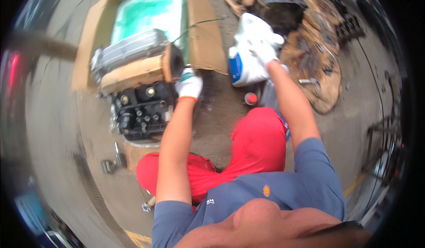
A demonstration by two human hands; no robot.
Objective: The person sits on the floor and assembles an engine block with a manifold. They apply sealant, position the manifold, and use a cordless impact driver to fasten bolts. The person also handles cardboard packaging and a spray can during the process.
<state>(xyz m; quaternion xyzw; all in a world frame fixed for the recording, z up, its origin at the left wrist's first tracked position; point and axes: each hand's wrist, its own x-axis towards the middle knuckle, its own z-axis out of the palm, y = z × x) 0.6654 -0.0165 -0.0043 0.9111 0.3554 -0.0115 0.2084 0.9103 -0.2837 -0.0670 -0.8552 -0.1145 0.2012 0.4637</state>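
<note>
Left hand (189, 85) by the cardboard box (209, 49) and right hand (264, 52) at the white jug (249, 65), closure and hold unclear, should move steadily.

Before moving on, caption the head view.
Gloved left hand beside a cardboard box, gloved right hand at a white jug.

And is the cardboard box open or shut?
Open: the box has nothing closed over its top, so a green-and-white thing shows inside.
</note>
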